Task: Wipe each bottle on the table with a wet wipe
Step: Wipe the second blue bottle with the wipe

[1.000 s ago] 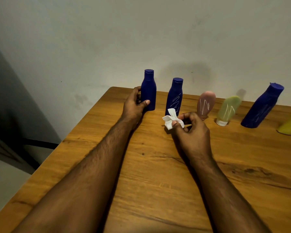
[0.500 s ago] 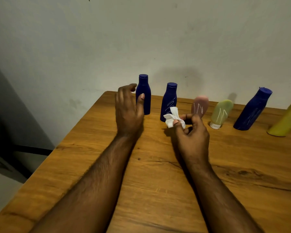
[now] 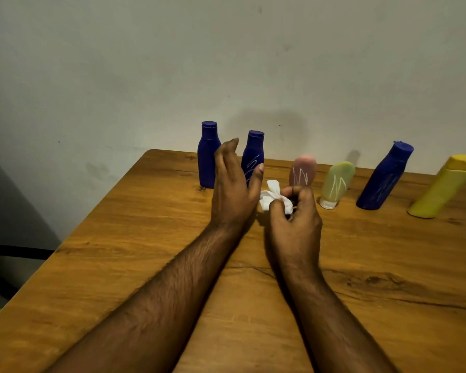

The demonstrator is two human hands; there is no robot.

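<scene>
Several bottles stand in a row at the table's far edge: a plain blue bottle, a second blue bottle with white scribbles, a pink tube, a green tube, a third blue bottle and a yellow bottle. My left hand hovers with straight fingers in front of the second blue bottle, holding nothing. My right hand pinches a crumpled white wet wipe just in front of the pink tube.
The wooden table meets a pale wall at the back. Its left edge drops to a dark floor area. The near half of the table holds only my forearms.
My left hand let go of the leftmost blue bottle and moved right to the second blue bottle. My right hand kept its pinch on the wipe.
</scene>
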